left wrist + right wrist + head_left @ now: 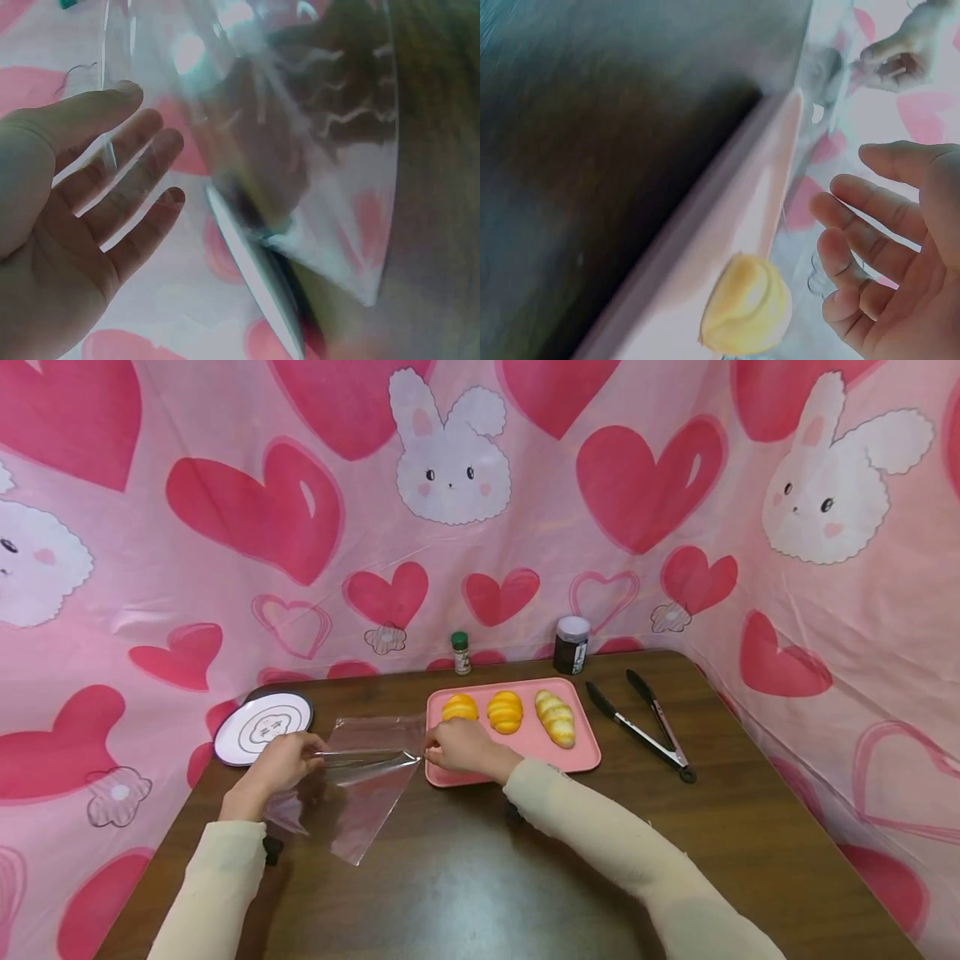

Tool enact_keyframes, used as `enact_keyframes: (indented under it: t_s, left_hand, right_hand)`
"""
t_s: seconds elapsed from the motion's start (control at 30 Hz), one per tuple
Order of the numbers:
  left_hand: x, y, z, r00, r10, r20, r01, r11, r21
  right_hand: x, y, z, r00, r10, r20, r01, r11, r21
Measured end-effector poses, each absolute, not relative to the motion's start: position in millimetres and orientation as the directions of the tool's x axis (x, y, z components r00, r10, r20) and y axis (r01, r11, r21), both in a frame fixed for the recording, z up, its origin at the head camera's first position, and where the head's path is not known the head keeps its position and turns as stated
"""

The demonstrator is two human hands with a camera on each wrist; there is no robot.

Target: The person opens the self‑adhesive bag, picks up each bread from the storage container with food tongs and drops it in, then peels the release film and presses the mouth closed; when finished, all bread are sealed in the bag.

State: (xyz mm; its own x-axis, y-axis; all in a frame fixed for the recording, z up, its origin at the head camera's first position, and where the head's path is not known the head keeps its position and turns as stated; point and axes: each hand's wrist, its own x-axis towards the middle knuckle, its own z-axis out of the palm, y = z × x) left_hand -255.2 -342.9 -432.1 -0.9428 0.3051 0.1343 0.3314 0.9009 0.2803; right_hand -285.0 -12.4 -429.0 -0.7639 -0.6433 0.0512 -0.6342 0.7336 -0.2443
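A clear plastic bag (367,793) is stretched between my two hands above the left half of the table. My left hand (283,767) pinches its left side between thumb and fingers; in the left wrist view, the bag (337,195) hangs down to a pointed corner. My right hand (467,748) pinches the right side, over the left edge of a pink tray (517,760). On the tray lie two round yellow bread rolls, one roll (459,707) partly behind my right hand and the other roll (505,712) in the middle. A longer striped bread roll (555,718) lies to their right.
A white plate (232,739) with a dark rim is at the left edge, beside my left hand. Black-tipped metal tongs (651,733) lie spread right of the tray. A green-capped shaker (461,654) and a dark white-lidded jar (572,646) stand at the back.
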Motion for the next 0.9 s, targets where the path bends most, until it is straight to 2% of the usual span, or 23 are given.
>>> enact_keyframes:
  t_s: [0.23,0.4,0.73,0.9]
  left_hand:
    - [-251.3,-340.3,-414.7,-0.936,0.294,0.195,0.344,0.879,0.329]
    - [-247.0,-335.8,-404.0,-0.932,0.283,0.227,0.351,0.859,0.373]
    - [-241.0,-317.9,-386.4,-0.900,0.318,0.297,0.414,0.837,0.357]
    - [-238.4,-304.4,-379.0,-0.858,0.372,0.353,0.488,0.805,0.338]
  right_hand:
    - [-291.1,11.5,-415.6,-0.790,-0.613,0.023,-0.576,0.729,-0.370]
    - [-294.8,25.0,-409.1,-0.813,-0.582,0.023,-0.536,0.733,-0.419]
    - [-302.9,37.6,-406.8,-0.839,-0.544,-0.022,-0.446,0.709,-0.546]
    - [-306.6,39.3,-407.9,-0.843,-0.537,-0.031,-0.411,0.679,-0.608]
